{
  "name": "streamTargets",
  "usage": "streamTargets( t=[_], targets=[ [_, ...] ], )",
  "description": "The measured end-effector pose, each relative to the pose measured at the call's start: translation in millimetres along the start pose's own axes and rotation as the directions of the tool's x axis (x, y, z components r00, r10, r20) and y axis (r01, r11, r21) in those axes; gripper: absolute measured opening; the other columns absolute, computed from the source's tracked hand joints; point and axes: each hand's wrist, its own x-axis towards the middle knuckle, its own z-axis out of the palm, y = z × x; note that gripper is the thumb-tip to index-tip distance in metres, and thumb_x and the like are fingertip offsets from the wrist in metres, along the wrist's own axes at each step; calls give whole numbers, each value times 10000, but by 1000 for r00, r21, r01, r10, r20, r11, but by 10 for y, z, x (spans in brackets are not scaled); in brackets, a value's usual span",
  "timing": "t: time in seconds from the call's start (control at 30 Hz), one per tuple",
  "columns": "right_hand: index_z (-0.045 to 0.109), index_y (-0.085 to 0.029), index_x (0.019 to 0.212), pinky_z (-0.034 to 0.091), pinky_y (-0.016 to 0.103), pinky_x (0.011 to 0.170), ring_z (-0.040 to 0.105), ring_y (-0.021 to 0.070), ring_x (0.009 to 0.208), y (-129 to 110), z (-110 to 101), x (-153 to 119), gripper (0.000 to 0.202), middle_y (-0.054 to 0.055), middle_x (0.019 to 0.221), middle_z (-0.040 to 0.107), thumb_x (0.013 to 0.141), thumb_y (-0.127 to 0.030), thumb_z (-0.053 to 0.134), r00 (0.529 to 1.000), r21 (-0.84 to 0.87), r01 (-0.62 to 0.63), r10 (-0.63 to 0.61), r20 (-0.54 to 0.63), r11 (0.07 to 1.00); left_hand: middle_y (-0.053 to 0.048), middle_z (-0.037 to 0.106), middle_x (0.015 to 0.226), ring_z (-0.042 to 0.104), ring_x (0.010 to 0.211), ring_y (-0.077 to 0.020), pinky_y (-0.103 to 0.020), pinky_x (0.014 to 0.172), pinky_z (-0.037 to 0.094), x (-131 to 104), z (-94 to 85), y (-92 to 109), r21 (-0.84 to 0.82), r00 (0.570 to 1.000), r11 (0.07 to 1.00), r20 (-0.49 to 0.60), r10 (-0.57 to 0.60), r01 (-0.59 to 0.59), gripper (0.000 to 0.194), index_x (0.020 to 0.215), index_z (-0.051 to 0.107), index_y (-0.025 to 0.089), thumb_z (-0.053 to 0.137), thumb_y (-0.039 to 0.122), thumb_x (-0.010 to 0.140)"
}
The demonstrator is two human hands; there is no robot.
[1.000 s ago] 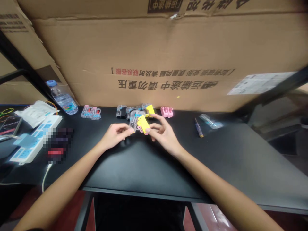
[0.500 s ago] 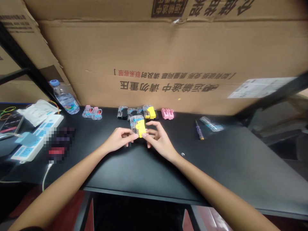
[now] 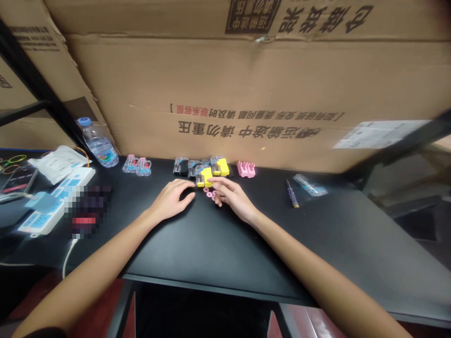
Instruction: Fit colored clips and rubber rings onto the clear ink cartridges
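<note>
Between my hands, a clear plastic case with a yellow part lies on the black table. My left hand rests to its left with thumb and fingers apart, holding nothing. The fingertips of my right hand are at the yellow part's right edge; whether they touch it I cannot tell. That hand is open, fingers loosely bent. Several small pink rings lie just below the case, some partly hidden by my right fingers. Behind stand another clear case with a yellow part and similar cases with black parts.
A pink toothed part is to the right of the cases. Farther right lie a screwdriver and a clear packet. On the left are two clear-and-pink pieces, a water bottle and a power strip. Cardboard walls the back.
Both hands have let go of the yellow-and-clear case, which now lies on the table. The left hand has drawn apart from it. Pink rings now show beneath it.
</note>
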Motion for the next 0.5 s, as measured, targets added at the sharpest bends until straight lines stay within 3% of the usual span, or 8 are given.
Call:
streamTargets(
  t=[0.13,0.23,0.33,0.4,0.43,0.5],
  targets=[
    [775,-197,1179,450,290,559,517,130,566,-4,-26,19,405,-44,640,552,898,-490,774,1000,-9,-7,7,8,1000,-101,642,1546,575,1443,-304,-531,1198,461,6,33,-70,108,997,994,77,6,-14,337,1359,672,235,611,330,1041],
    [774,-184,1255,441,288,542,493,123,555,21,-50,34,441,-21,677,603,910,-456,755,1000,-12,-11,11,19,1000,-98,576,1617,526,1492,-315,-562,1215,436,13,45,-79,129,994,992,112,-10,-4,352,1383,655,255,609,333,1043],
    [735,-226,1358,463,299,530,501,105,562,47,-68,57,464,84,1095,773,923,-383,707,1000,-26,2,-2,5,1000,-95,558,1633,519,1495,-317,-572,1214,428,17,47,-76,135,993,991,120,-19,3,333,1366,658,257,602,340,1048],
    [701,-261,1416,483,313,537,515,103,573,54,-71,67,487,112,1340,736,939,-352,670,1000,-76,3,-3,1,997,-90,559,1632,517,1496,-310,-564,1212,425,16,50,-72,136,992,991,127,-13,-5,316,1350,662,255,599,341,1053],
    [680,-268,1449,489,319,543,522,112,576,54,-71,68,506,113,1336,741,950,-348,654,1000,-108,-2,2,7,994,-85,569,1624,518,1492,-305,-556,1209,428,16,49,-69,136,991,991,132,-5,-13,307,1341,666,256,600,339,1053],
    [639,-256,1505,492,329,558,533,140,574,48,-70,60,544,95,1106,793,970,-354,634,1000,-163,-4,8,26,987,-73,606,1585,529,1473,-295,-539,1193,441,17,28,-61,145,991,989,135,16,-36,286,1316,676,261,609,336,1049]
  ],
)
